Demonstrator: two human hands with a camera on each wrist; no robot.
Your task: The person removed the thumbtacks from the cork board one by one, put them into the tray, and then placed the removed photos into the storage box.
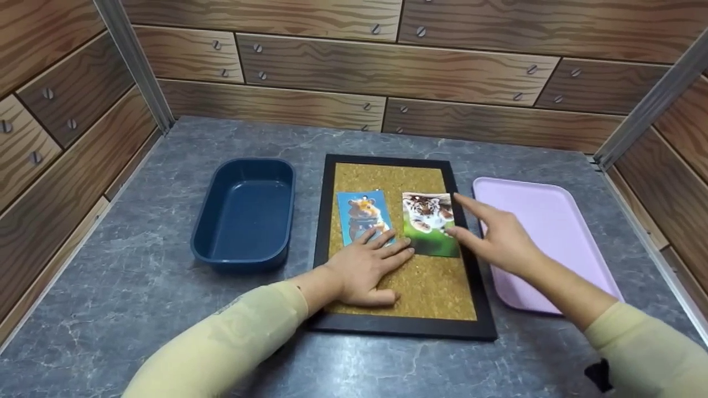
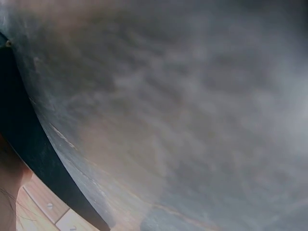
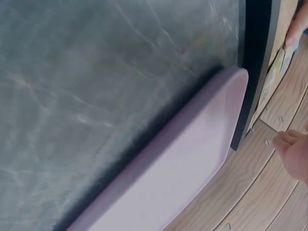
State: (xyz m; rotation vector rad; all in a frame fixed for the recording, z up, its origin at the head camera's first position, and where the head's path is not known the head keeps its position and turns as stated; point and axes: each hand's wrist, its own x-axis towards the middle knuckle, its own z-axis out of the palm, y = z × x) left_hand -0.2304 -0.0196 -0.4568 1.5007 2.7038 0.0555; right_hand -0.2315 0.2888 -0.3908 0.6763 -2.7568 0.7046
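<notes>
A cork board (image 1: pixel 437 284) in a black frame lies on the table with two picture cards on it. My left hand (image 1: pixel 368 271) rests on the board with fingers spread. Its fingertips cover the lower part of the hamster card (image 1: pixel 362 213). To the right is the tiger card (image 1: pixel 428 224); a small pale dot shows near the top of each card. My right hand (image 1: pixel 503 237) is beside the tiger card, index finger and thumb extended toward its right edge. Whether they touch it is hard to tell. In the right wrist view, part of the right hand (image 3: pixel 293 151) shows.
A deep blue bin (image 1: pixel 243 221) stands left of the board. A lilac tray (image 1: pixel 553 232) lies to the right, partly under my right forearm. Wood-patterned walls (image 1: pixel 354 61) enclose the grey marbled table (image 1: pixel 133 221). The left wrist view is mostly blurred.
</notes>
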